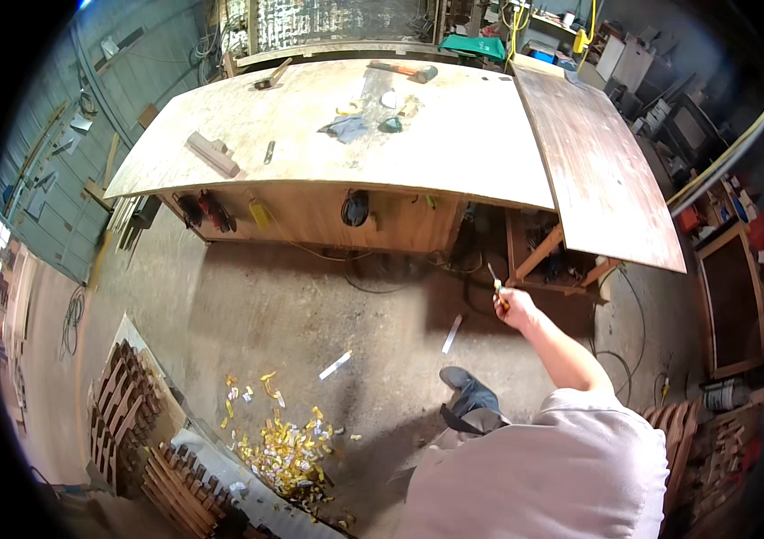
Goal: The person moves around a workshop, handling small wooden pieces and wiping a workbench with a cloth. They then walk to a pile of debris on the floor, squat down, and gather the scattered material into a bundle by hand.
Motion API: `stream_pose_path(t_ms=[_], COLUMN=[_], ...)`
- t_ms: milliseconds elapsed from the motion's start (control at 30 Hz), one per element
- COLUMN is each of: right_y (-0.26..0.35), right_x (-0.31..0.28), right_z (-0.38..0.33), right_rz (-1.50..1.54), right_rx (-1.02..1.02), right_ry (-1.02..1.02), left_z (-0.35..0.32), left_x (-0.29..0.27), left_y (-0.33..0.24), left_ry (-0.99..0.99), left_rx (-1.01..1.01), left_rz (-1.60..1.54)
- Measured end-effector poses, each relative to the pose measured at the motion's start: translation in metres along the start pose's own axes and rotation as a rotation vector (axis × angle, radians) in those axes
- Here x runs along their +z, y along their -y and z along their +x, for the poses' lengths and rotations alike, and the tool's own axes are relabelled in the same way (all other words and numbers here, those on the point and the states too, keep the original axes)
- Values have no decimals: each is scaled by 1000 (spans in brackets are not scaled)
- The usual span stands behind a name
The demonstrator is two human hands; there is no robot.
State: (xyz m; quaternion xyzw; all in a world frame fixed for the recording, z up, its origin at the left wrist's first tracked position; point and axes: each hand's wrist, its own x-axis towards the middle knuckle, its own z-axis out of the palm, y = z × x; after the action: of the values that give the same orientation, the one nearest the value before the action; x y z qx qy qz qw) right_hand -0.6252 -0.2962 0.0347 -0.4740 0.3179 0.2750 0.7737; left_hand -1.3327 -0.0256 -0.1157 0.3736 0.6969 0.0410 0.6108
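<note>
My right hand (515,307) is stretched out to the right, off the near side of the workbench. Its fingers are closed around the yellow and orange handle of a screwdriver (497,286), whose thin metal shaft points up and away. The exact tip is too small to make out. Nearest to the hand is the reddish-brown board (611,166) on the bench's right end, and it does not touch it. No part of my left hand shows.
On the pale bench top (472,126) lie a hammer (404,71), a grey-blue cloth (343,128) and a wooden block (212,154). Yellow scraps (288,454) are heaped on the floor beside stacked wooden pieces (180,485). Cables (629,368) trail at the right.
</note>
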Motion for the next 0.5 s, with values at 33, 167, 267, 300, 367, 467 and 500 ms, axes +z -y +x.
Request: stream_pose_path(t_ms=[33, 167, 267, 300, 367, 467, 500], right_y=[32, 225, 322, 334, 307, 203, 171], right_x=[12, 59, 92, 99, 111, 142, 139], right_z=[24, 129, 166, 172, 171, 147, 140], right_rz=[22, 182, -58, -191, -736, -888, -959], right_rx=[-18, -386, -534, -524, -660, -451, -336], right_ry=[13, 155, 5, -99, 117, 289, 345], left_z=[-9, -45, -65, -69, -88, -105, -111], left_x=[21, 108, 142, 149, 144, 135, 145], left_y=[-8, -31, -27, -24, -11, 13, 24], left_ry=[-25, -69, -114, -130, -176, -78, -105], left_rx=[13, 35, 54, 70, 95, -18, -102], left_rz=[-8, -23, -43, -50, -64, -107, -162])
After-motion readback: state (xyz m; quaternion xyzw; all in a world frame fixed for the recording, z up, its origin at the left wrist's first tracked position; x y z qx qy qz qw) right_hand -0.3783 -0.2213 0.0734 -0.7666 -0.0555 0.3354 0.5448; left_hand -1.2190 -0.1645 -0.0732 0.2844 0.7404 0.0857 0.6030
